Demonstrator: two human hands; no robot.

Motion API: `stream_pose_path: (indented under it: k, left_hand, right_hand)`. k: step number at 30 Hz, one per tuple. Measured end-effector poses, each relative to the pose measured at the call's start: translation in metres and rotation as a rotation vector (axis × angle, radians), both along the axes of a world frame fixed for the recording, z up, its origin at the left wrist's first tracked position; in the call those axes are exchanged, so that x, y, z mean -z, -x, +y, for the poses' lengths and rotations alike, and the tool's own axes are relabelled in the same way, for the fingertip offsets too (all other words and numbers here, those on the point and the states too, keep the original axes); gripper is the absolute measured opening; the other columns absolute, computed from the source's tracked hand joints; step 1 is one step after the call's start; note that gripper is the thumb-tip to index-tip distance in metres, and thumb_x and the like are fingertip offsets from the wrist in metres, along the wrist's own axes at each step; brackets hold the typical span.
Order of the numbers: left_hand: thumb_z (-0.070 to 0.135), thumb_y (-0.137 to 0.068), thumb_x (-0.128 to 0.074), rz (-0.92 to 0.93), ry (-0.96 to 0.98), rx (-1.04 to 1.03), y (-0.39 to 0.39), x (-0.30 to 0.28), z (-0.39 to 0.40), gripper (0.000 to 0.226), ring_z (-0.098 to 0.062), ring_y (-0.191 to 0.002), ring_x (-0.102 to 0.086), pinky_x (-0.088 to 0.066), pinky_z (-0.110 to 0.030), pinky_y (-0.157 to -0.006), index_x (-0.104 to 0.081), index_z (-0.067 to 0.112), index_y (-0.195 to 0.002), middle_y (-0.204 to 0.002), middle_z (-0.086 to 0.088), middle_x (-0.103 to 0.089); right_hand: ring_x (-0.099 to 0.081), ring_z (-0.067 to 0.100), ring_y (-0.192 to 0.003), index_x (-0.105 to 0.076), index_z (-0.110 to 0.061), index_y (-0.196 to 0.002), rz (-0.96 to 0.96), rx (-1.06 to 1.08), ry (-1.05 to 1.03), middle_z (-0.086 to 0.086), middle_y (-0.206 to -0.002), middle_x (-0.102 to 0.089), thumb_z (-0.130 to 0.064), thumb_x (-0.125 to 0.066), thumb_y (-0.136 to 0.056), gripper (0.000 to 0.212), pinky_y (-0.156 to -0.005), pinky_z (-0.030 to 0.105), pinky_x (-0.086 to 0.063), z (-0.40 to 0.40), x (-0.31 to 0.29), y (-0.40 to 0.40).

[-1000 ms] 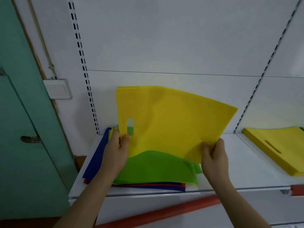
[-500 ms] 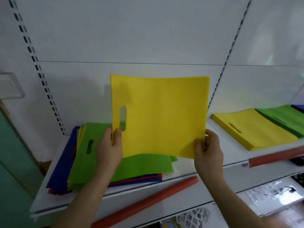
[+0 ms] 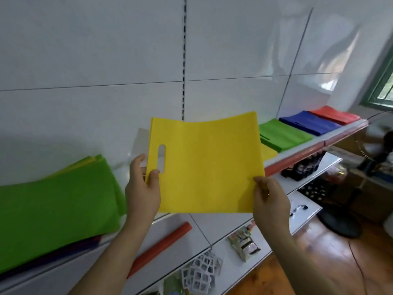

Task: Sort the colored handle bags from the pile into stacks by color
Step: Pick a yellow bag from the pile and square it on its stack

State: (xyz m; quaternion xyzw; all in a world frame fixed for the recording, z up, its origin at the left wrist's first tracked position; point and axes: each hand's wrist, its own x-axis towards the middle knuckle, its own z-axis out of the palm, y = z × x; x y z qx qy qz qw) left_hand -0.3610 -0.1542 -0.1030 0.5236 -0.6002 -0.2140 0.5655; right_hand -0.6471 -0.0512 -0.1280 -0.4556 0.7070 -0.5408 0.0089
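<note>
Midway: left hand and right hand pinch yellow bag; yellow stack, green stack, blue stack, red stack started; mixed pile remains.

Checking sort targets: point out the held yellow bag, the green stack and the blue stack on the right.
held yellow bag [image 3: 204,167], head view, middle of its face
green stack [image 3: 285,135], head view, top bag
blue stack [image 3: 308,123], head view, top bag
</note>
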Motion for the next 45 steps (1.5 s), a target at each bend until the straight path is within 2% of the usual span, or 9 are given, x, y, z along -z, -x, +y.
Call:
stream_pose_path:
  k: [4, 7, 9, 13, 17, 22, 28, 34, 45]
  left_hand:
    - [0.015, -0.108, -0.052, -0.05, -0.01, 0.045, 0.08, 0.008, 0.008, 0.027, 0.006, -0.087, -0.063, -0.039, -0.008, -0.061, -0.056, 0.024, -0.132, -0.113, 0.008, -0.065]
    - [0.016, -0.107, -0.051, -0.107, -0.059, 0.099, 0.128, 0.024, 0.007, 0.023, -0.028, -0.092, -0.065, -0.037, -0.017, -0.06, -0.06, 0.028, -0.125, -0.118, 0.007, -0.069]
    - [0.017, -0.104, -0.053, -0.142, -0.135, 0.132, 0.15, 0.033, 0.005, 0.029, -0.035, -0.095, -0.064, -0.039, -0.027, -0.063, -0.058, 0.03, -0.13, -0.123, 0.005, -0.067]
    - [0.013, -0.102, -0.056, -0.24, -0.139, 0.134, 0.184, 0.038, -0.006, 0.04, -0.027, -0.108, -0.061, -0.045, -0.035, -0.079, -0.056, 0.027, -0.139, -0.134, 0.003, -0.06]
    - [0.012, -0.101, -0.059, -0.273, -0.115, 0.079, 0.204, 0.045, -0.032, 0.037, -0.02, -0.12, -0.055, -0.041, -0.03, -0.09, -0.058, 0.018, -0.138, -0.133, -0.001, -0.057]
    - [0.016, -0.101, -0.058, -0.268, -0.122, 0.031, 0.226, 0.05, -0.074, 0.038, -0.002, -0.106, -0.049, -0.038, -0.024, -0.087, -0.059, 0.018, -0.138, -0.135, 0.001, -0.057]
    - [0.025, -0.099, -0.058, -0.377, -0.169, -0.05, 0.242, 0.054, -0.116, 0.045, -0.023, -0.125, -0.054, -0.051, -0.041, -0.096, -0.056, 0.015, -0.144, -0.138, -0.003, -0.056]
    - [0.033, -0.097, -0.059, -0.553, -0.252, -0.14, 0.251, 0.063, -0.127, 0.047, -0.029, -0.12, -0.053, -0.051, -0.044, -0.098, -0.059, 0.018, -0.141, -0.137, -0.002, -0.057]
    - [0.038, -0.097, -0.055, -0.733, -0.44, -0.378, 0.283, 0.06, -0.122, 0.047, -0.033, -0.113, -0.056, -0.05, -0.044, -0.091, -0.06, 0.015, -0.137, -0.129, -0.008, -0.062]
  right_hand:
    - [-0.059, 0.013, -0.085, -0.063, -0.026, -0.133, 0.046, -0.018, -0.077, -0.01, -0.126, -0.055, -0.005, -0.049, -0.101, 0.04, -0.067, 0.029, -0.043, 0.013, 0.007, 0.079]
    - [-0.06, 0.014, -0.085, -0.063, -0.024, -0.136, 0.062, -0.018, -0.105, -0.018, -0.127, -0.05, -0.004, -0.049, -0.101, 0.042, -0.066, 0.034, -0.048, 0.018, 0.014, 0.126]
    - [-0.06, 0.016, -0.086, -0.065, -0.022, -0.135, 0.059, 0.006, -0.13, -0.021, -0.125, -0.047, -0.003, -0.05, -0.101, 0.042, -0.067, 0.039, -0.053, 0.017, 0.017, 0.151]
    - [-0.058, 0.019, -0.096, -0.067, -0.019, -0.135, 0.072, 0.021, -0.149, -0.014, -0.131, -0.051, -0.002, -0.052, -0.1, 0.042, -0.076, 0.041, -0.054, 0.001, 0.023, 0.191]
    - [-0.058, 0.018, -0.101, -0.064, -0.018, -0.14, 0.092, -0.017, -0.156, -0.009, -0.137, -0.054, -0.003, -0.05, -0.102, 0.043, -0.082, 0.041, -0.055, -0.033, 0.027, 0.212]
    - [-0.056, 0.022, -0.111, -0.059, -0.012, -0.145, 0.221, -0.051, -0.194, -0.002, -0.142, -0.052, -0.004, -0.048, -0.104, 0.044, -0.087, 0.038, -0.051, -0.089, 0.02, 0.233]
    - [-0.059, 0.028, -0.11, -0.05, -0.009, -0.152, 0.38, -0.125, -0.27, 0.003, -0.149, -0.047, -0.006, -0.051, -0.1, 0.052, -0.084, 0.036, -0.05, -0.163, 0.01, 0.254]
    - [-0.053, 0.03, -0.131, -0.048, -0.008, -0.154, 0.479, -0.186, -0.377, 0.007, -0.152, -0.047, -0.008, -0.054, -0.098, 0.056, -0.103, 0.049, -0.053, -0.219, 0.02, 0.27]
    - [-0.058, 0.043, -0.112, -0.063, 0.003, -0.127, 0.69, -0.383, -0.424, 0.023, -0.129, -0.061, -0.025, -0.07, -0.09, 0.047, -0.094, 0.05, -0.054, -0.271, 0.051, 0.291]
